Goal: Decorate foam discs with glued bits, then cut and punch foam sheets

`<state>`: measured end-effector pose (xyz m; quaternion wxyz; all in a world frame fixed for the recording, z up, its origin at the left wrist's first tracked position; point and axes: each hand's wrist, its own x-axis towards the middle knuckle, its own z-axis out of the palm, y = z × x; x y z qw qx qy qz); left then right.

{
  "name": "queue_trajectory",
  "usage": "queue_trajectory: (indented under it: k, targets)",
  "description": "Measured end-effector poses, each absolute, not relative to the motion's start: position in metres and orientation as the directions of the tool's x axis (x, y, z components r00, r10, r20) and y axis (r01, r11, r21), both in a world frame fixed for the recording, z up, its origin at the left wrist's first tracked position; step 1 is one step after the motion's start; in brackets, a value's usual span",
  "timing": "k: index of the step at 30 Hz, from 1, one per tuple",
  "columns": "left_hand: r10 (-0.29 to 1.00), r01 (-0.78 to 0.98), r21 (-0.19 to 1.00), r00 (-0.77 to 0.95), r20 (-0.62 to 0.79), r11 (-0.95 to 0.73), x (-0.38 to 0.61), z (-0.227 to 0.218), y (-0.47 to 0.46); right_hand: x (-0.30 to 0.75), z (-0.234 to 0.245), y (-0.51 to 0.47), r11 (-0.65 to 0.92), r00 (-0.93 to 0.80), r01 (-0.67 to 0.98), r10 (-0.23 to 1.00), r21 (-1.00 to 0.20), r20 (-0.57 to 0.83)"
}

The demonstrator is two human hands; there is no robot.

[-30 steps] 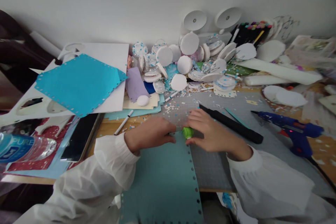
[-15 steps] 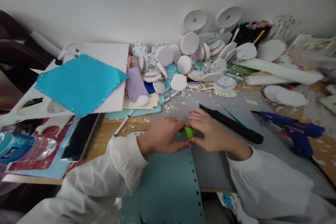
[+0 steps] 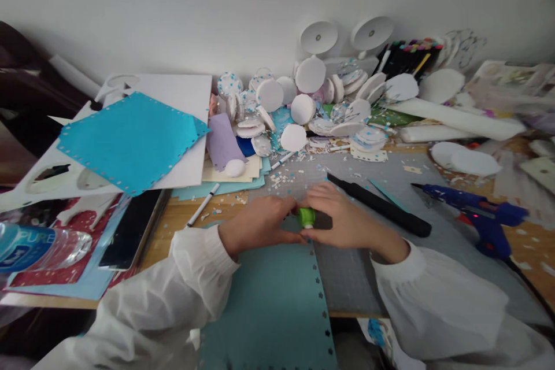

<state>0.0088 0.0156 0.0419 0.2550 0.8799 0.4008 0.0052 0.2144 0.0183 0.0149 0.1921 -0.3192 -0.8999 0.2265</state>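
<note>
Both my hands meet over a small green punch (image 3: pixel 307 217) at the far right edge of a teal paper sheet (image 3: pixel 269 306) whose right edge carries a row of punched holes. My left hand (image 3: pixel 259 224) lies curled on the sheet and touches the punch from the left. My right hand (image 3: pixel 342 218) wraps its fingers round the punch from the right. The sheet lies on a grey cutting mat (image 3: pixel 359 269).
A black tool (image 3: pixel 379 206) lies just beyond my right hand, a blue glue gun (image 3: pixel 474 211) farther right. White foam discs (image 3: pixel 303 98) pile at the wall. A blue punched sheet (image 3: pixel 130 141) on white card, a pen (image 3: pixel 203 204) and a water bottle (image 3: pixel 39 245) lie left.
My left hand slid right along the teal sheet until it met the punch and my right hand. The punch shifted slightly left.
</note>
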Motion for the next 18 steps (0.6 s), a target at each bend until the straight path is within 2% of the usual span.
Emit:
queue_trajectory:
  k: [4, 7, 9, 11, 14, 18]
  targets:
    - [0.700, 0.713, 0.398, 0.683, -0.207, -0.578, 0.004, 0.040, 0.016, 0.218, 0.016, 0.021, 0.522, -0.612, 0.457, 0.772, -0.720, 0.171]
    - [0.686, 0.713, 0.334, 0.694, -0.219, -0.616, 0.004, 0.038, 0.015, 0.220, 0.015, 0.026, 0.268, -0.495, 0.341, 0.866, -0.901, 0.070]
    - [0.680, 0.703, 0.311, 0.706, -0.196, -0.640, 0.006, 0.037, 0.015, 0.219, 0.013, 0.030, 0.061, -0.421, 0.193, 0.907, -0.979, -0.027]
    - [0.679, 0.685, 0.293, 0.721, -0.142, -0.667, 0.010, 0.036, 0.016, 0.217, 0.009, 0.034, -0.160, -0.369, 0.004, 0.917, -0.987, -0.150]
    - [0.690, 0.667, 0.284, 0.723, -0.024, -0.689, 0.016, 0.035, 0.017, 0.214, 0.002, 0.038, -0.411, -0.341, -0.220, 0.882, -0.884, -0.325]
    - [0.770, 0.705, 0.332, 0.625, 0.126, -0.627, 0.012, 0.045, 0.011, 0.211, -0.003, 0.040, -0.485, -0.277, -0.345, 0.871, -0.804, -0.406]
